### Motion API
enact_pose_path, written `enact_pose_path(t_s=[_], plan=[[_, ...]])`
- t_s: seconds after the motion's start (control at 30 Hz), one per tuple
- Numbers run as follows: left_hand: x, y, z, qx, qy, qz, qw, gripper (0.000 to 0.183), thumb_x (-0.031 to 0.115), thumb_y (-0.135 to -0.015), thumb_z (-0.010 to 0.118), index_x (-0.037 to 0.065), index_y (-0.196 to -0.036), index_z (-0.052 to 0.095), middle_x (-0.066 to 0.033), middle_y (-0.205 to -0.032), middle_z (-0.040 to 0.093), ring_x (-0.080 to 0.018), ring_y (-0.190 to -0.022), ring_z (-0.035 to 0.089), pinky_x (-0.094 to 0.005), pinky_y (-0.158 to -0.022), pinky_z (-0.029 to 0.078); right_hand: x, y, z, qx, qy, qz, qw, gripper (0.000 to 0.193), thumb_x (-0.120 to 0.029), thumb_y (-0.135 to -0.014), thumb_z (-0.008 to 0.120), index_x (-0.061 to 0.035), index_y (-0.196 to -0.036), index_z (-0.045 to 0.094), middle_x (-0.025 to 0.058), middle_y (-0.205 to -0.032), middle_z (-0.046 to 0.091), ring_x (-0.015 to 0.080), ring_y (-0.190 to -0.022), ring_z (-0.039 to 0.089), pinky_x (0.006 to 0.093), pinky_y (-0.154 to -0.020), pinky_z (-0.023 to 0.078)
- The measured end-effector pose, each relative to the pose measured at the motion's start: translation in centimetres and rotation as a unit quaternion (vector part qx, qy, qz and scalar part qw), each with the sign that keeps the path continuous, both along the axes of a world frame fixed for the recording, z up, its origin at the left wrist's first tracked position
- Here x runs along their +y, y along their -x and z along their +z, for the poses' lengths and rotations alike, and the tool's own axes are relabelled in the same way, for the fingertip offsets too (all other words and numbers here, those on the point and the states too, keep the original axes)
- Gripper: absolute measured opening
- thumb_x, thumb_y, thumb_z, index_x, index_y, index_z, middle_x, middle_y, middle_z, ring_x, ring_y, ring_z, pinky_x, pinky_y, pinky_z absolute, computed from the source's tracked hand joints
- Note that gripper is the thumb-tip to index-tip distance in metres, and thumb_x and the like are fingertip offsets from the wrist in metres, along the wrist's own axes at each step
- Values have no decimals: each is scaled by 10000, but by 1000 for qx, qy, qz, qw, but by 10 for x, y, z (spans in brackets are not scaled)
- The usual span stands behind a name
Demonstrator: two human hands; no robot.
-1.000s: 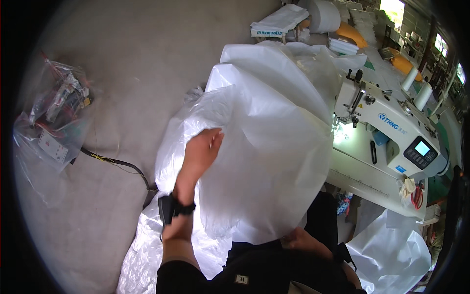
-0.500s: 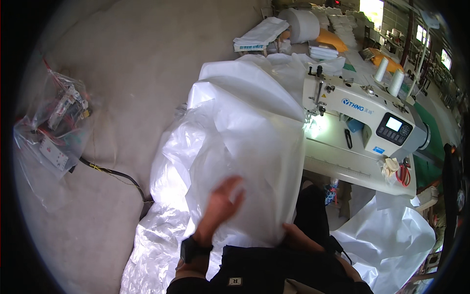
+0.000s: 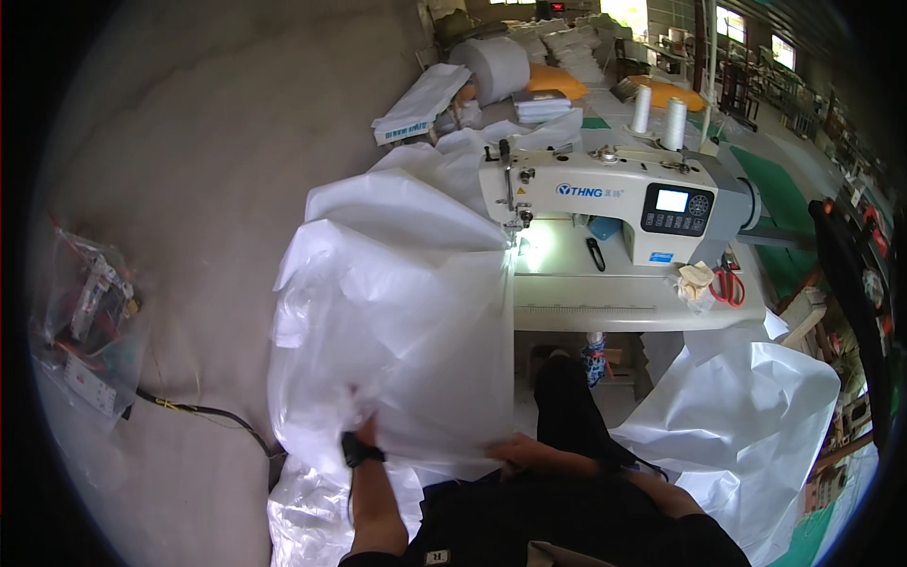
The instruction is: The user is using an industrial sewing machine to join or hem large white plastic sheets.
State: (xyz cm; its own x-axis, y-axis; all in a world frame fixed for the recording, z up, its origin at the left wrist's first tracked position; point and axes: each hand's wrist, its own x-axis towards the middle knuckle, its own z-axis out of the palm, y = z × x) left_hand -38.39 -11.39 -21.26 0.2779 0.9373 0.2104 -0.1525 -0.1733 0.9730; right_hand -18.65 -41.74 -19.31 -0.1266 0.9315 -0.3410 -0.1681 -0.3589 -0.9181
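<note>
A large sheet of white plastic film (image 3: 406, 312) drapes from the sewing machine (image 3: 586, 194) down to my lap. Its right edge runs down from beneath the lit needle area. Near the sheet's lower right corner, my right hand (image 3: 515, 452) is closed on the edge. My left hand (image 3: 361, 420), with a black watch on the wrist, is over the sheet's lower left part; motion smears its fingers, and part of the hand looks covered by film. More crinkled, shiny film (image 3: 316, 510) hangs below the left forearm.
Red-handled scissors (image 3: 727, 286) and a black cutter (image 3: 594, 253) lie on the machine table (image 3: 567, 317). Two thread cones (image 3: 673, 125) stand behind the machine. White sheeting (image 3: 737, 416) hangs at the right. On the floor at left are a clear bag (image 3: 94, 312) of parts and a black cable (image 3: 213, 411).
The view has shifted, bringing the machine further left. My left hand has moved lower and left across the film, which now spreads flatter. My right hand stays at the film's lower right edge.
</note>
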Motion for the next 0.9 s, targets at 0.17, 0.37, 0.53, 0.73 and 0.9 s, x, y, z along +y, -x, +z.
enact_pose_path(t_s=[0.17, 0.37, 0.53, 0.73, 0.9], plan=[[53, 72, 102, -24, 1, -51, 998, 312, 170, -897, 463, 2, -1119, 604, -170, -1002, 659, -264, -937, 626, -343, -883, 461, 46, 26, 6, 181, 118, -29, 976, 428, -263, -882, 609, 27, -1183, 517, 106, -886, 572, 171, -779, 580, 308, -672, 493], [70, 169, -18, 445, -278, -152, 838, 228, 155, -868, 477, 51, -1003, 630, -140, -917, 659, -256, -859, 635, -349, -786, 487, 35, 40, 40, 98, 52, 80, 991, 473, -292, -874, 613, 20, -1208, 492, 88, -902, 582, 174, -830, 569, 304, -753, 466], [-77, -23, 61, 608, -437, -139, 648, 181, 214, -797, 537, 143, -640, 593, -60, -660, 613, -282, -634, 626, -428, -526, 494, 30, 9, 44, -22, 74, 37, 996, 511, -311, -872, 612, 11, -1242, 471, 72, -913, 589, 175, -864, 560, 309, -809, 447], [-136, -149, 121, 355, -513, -46, 781, 393, 228, -784, 638, 35, -1123, 588, -96, -1081, 633, -285, -1105, 551, -432, -921, 425, 55, -3, -2, 50, 91, -95, 990, 423, -326, -899, 575, -27, -1196, 546, 87, -1103, 599, 192, -1010, 571, 292, -849, 447], [-55, -173, 94, 485, -551, 5, 679, 293, 124, -791, 541, 73, -1073, 600, -70, -1041, 640, -256, -1020, 559, -494, -947, 370, 37, 8, -6, 216, 71, -162, 960, 392, -310, -903, 566, -21, -1169, 565, 89, -1026, 632, 217, -958, 605, 319, -828, 488]])
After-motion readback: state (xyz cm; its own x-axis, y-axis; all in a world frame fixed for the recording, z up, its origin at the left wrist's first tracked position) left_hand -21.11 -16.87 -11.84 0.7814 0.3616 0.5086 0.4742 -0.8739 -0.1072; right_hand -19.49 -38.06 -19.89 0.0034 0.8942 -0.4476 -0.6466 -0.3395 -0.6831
